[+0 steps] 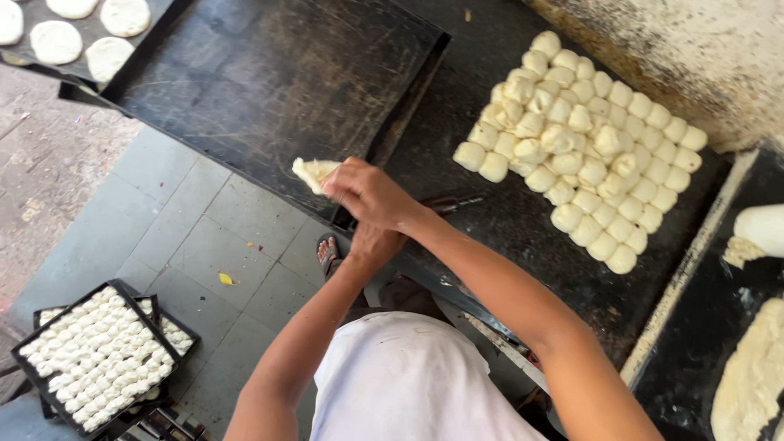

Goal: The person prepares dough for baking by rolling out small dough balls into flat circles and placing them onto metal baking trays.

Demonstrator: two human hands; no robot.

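The dough piece [313, 173] sits pinched in your right hand [369, 194]; your left hand [376, 243] is half hidden beneath, so keep the grip gentle above the empty black tray [269, 73].

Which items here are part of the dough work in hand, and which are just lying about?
In use:
right hand gripping a dough piece
left hand under it
empty black tray
block of dough balls

Lying about:
tray of flat rounds
filled trays on the floor
dough mass at right
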